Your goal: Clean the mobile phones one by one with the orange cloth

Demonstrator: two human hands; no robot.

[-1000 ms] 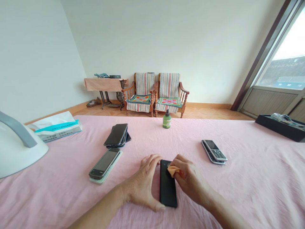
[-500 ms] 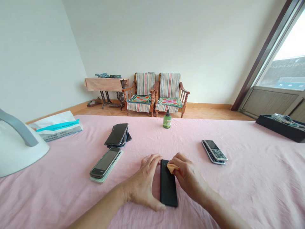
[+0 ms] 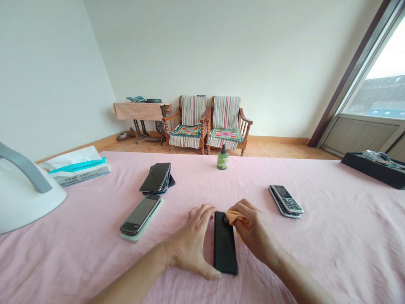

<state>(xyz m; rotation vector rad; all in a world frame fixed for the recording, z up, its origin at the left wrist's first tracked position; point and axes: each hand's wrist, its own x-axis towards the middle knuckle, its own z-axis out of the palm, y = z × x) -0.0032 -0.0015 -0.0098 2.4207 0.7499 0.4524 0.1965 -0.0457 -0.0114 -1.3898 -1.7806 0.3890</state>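
A black smartphone (image 3: 225, 249) lies on the pink cloth in front of me, a round camera ring showing near its far end. My left hand (image 3: 193, 240) spans its left side, fingertips at the far corner and thumb at the near edge, holding it in place. Pinched in my right hand (image 3: 253, 223) is a crumpled orange cloth (image 3: 234, 216), pressed on the phone's upper right by the camera ring. To the left are a grey phone (image 3: 141, 214) on a pale one and a stack of dark smartphones (image 3: 155, 177). Keypad phones (image 3: 286, 200) lie to the right.
A green spray bottle (image 3: 222, 159) stands toward the far edge of the pink tablecloth (image 3: 196, 177). On the left are a tissue pack (image 3: 79, 169) and a white, grey-handled object (image 3: 28, 198). A black box (image 3: 373, 169) with clear items sits far right. Chairs (image 3: 224, 122) stand beyond.
My right hand has moved the orange cloth slightly right and up on the phone, exposing the camera ring and more of the cloth. My left hand keeps its hold.
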